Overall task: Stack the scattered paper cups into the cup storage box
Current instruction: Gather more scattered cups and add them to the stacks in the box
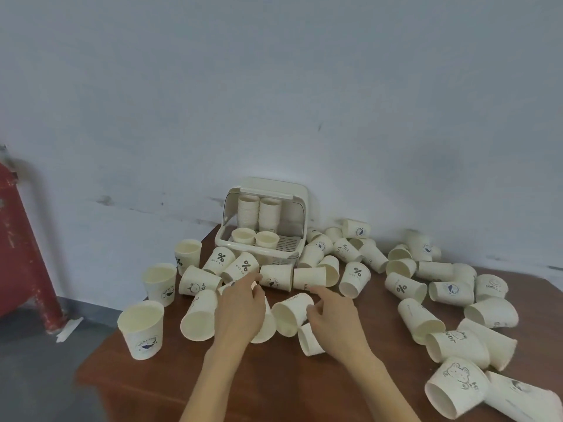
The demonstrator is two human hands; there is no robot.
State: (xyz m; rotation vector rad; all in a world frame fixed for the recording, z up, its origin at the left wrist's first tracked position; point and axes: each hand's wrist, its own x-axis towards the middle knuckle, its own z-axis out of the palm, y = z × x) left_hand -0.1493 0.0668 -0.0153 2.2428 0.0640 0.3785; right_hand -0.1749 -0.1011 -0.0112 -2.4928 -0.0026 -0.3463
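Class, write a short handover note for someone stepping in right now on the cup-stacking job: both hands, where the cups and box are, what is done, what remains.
Left hand: fingers curled among the tipped white paper cups at table centre; whether it has a grip on one is unclear.
Right hand: thumb and fingers closing on a tipped paper cup.
White plastic cup storage box: open, against the wall at the back of the brown wooden table.
Done: two tall stacks and two short ones inside.
Left: dozens of loose cups, mostly tipped, on both sides.

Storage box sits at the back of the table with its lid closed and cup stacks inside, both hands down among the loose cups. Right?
Not quite: the head view shows the storage box with its lid raised, open. Cup stacks inside, and both hands among the loose cups, as stated.
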